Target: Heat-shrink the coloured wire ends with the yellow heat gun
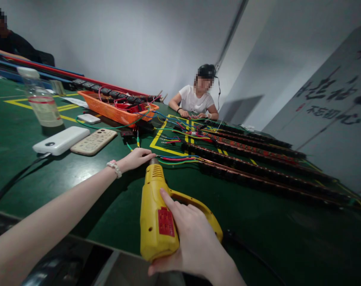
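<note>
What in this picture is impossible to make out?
- Heat gun nozzle tip, head view: hidden behind the left hand.
- Heat gun handle: covered by the right hand.
- Orange basket contents: too small and tangled.
- Wall writing: blurred and cut off by the right edge.

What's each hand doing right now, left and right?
Left hand: fingers pinched on the wire ends at the heat gun's nozzle.
Right hand: closed around the yellow heat gun, by its handle.

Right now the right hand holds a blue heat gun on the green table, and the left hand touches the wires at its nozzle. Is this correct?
Not quite: the heat gun in the right hand is yellow, not blue, as the head view shows. The left hand does touch the wires on the green table.
</note>
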